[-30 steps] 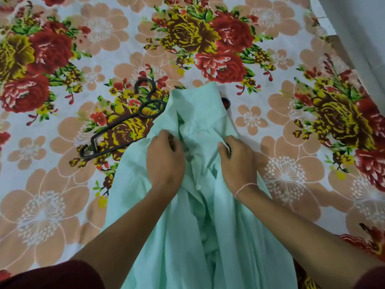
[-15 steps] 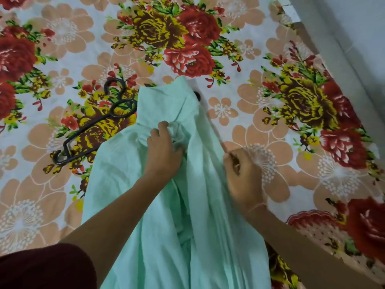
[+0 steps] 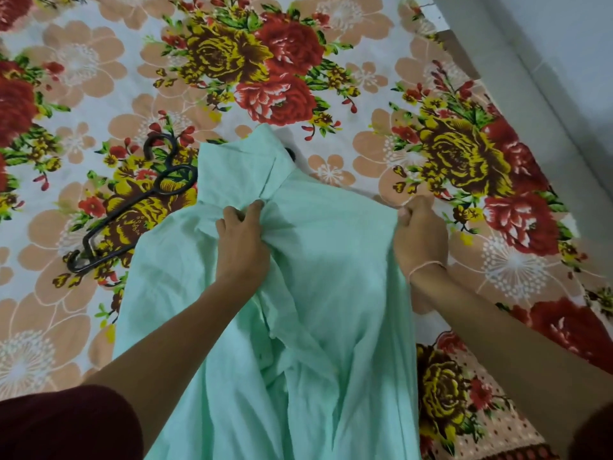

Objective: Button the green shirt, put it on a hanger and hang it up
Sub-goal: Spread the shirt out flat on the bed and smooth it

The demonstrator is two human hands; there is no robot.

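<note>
So the biggest thing here is the bed (image 3: 99,78), covered in a loud floral sheet that fills nearly the whole frame, with a strip of grey floor (image 3: 564,61) in the upper right corner.

On top of it lies one green shirt (image 3: 331,277), running from the centre of the frame down to the bottom edge, collar pointing toward the top. It looks spread flat like that so the front can be lined up for buttoning, though no buttons or buttonholes are clear enough to count. Whether any are done up yet, can't tell. My guess is the person is smoothing and stretching the fabric first.

Two bare arms come in from the bottom. The left hand (image 3: 242,240) sits mid-frame just below the collar, fingers closed and pinching a bunch of shirt fabric. The right hand (image 3: 419,234) is right of centre at the shirt's edge, also closed on the cloth, pulling it outward, probably to take the slack out.

There's one black hanger (image 3: 132,207) at centre left, lying flat on the sheet with one end tucked under the shirt's left side. Seems parked close so it's easy to grab later. A small dark bit peeks out right of the collar, too hidden to name.
</note>
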